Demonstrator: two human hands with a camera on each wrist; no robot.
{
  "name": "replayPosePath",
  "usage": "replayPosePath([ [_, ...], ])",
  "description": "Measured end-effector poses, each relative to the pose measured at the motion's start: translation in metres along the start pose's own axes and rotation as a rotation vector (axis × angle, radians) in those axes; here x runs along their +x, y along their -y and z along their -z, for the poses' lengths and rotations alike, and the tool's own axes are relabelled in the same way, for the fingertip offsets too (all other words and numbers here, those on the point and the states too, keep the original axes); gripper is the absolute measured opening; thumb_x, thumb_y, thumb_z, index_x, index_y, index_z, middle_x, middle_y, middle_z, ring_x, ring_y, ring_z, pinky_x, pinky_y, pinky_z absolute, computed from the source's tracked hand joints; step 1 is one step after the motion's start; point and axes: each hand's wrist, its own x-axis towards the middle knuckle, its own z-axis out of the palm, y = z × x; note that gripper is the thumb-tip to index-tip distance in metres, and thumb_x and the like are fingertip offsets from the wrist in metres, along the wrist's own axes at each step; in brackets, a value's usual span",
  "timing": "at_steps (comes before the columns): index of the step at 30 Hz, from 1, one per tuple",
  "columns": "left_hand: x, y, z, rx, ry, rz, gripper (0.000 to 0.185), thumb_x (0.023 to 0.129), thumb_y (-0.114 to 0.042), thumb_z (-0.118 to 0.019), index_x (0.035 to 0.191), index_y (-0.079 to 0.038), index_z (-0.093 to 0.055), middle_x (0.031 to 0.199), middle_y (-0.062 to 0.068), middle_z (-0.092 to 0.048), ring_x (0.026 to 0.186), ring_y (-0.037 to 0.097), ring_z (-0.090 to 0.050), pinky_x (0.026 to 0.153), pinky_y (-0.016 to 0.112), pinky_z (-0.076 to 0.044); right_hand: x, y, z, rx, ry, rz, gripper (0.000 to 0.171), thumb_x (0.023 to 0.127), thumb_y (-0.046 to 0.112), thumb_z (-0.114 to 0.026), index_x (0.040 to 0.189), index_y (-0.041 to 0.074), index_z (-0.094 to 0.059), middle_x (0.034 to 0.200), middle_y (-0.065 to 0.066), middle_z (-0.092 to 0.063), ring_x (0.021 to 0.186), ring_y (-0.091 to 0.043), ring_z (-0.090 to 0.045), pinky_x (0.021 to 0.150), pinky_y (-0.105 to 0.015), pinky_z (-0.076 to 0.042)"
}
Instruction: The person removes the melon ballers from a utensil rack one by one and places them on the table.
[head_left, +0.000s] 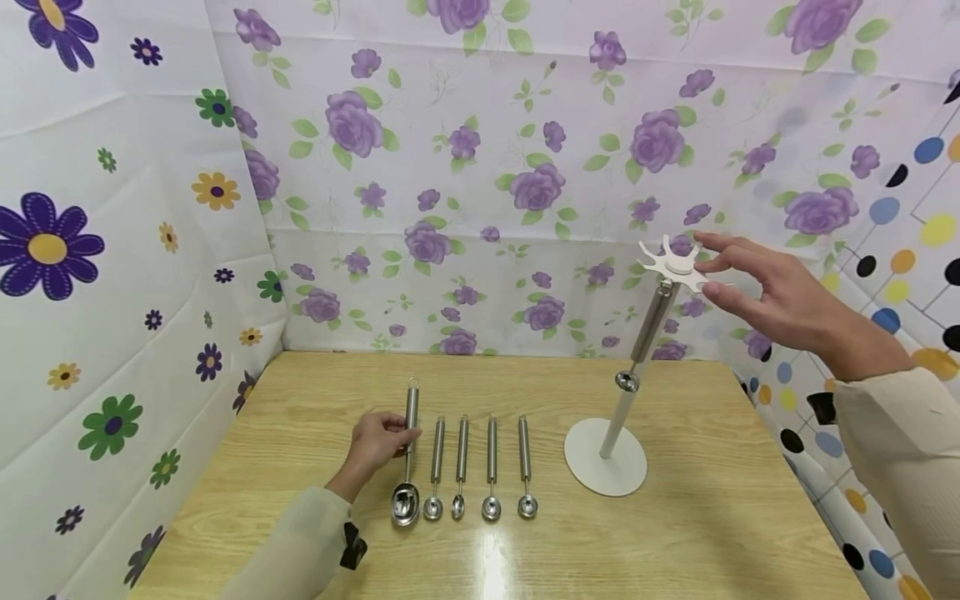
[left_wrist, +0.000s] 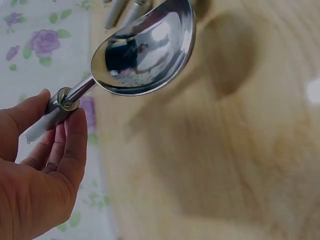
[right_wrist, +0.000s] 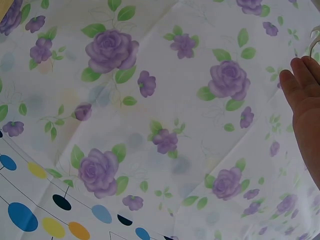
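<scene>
Several steel scoops lie in a row on the wooden table (head_left: pixel 675 533). My left hand (head_left: pixel 399 435) grips the handle of the largest scoop (head_left: pixel 406 502), at the row's left end. In the left wrist view, that hand (left_wrist: pixel 64 116) pinches the handle just behind the shiny scoop bowl (left_wrist: pixel 145 50). A white stand (head_left: pixel 605 467) with a round base is at the right, and one steel scoop (head_left: pixel 649 332) hangs from its star-shaped top (head_left: pixel 672 265). My right hand (head_left: pixel 709 265) is at the star's right edge, fingers spread and straight. The right wrist view shows only the edge of that hand (right_wrist: pixel 305 105).
Smaller scoops (head_left: pixel 491 467) lie parallel to each other, between the large scoop and the stand's base. Flowered cloth walls (head_left: pixel 480 167) close in the table at the back and on both sides. The table's front edge is out of frame.
</scene>
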Motion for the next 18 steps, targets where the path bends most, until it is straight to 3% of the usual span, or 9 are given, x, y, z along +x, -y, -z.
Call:
replayPosePath([
  [5, -0.001, 0.013, 0.000, 0.047, -0.005, 0.033, 0.024, 0.087, -0.009, -0.079, 0.102, 0.007, -0.070, 0.085, 0.009, -0.071, 0.069, 0.014, -0.066, 0.063, 0.030, -0.060, -0.001, -0.001, 0.000, 0.001, -0.009, 0.001, 0.024, 0.100, 0.016, -0.060, 0.121, 0.006, -0.066, 0.157, -0.005, -0.038, 0.147, -0.020, -0.028, 0.108, -0.070, -0.026],
  [18, 0.008, 0.033, -0.005, 0.156, 0.000, 0.048, 0.020, 0.085, -0.011, -0.081, 0.096, 0.006, -0.075, 0.077, 0.007, -0.071, 0.063, 0.013, -0.064, 0.057, 0.028, -0.056, -0.001, -0.002, -0.001, 0.004, -0.025, 0.024, 0.022, 0.100, 0.014, -0.060, 0.120, 0.007, -0.067, 0.156, -0.006, -0.039, 0.145, -0.009, -0.027, 0.109, -0.069, -0.027],
])
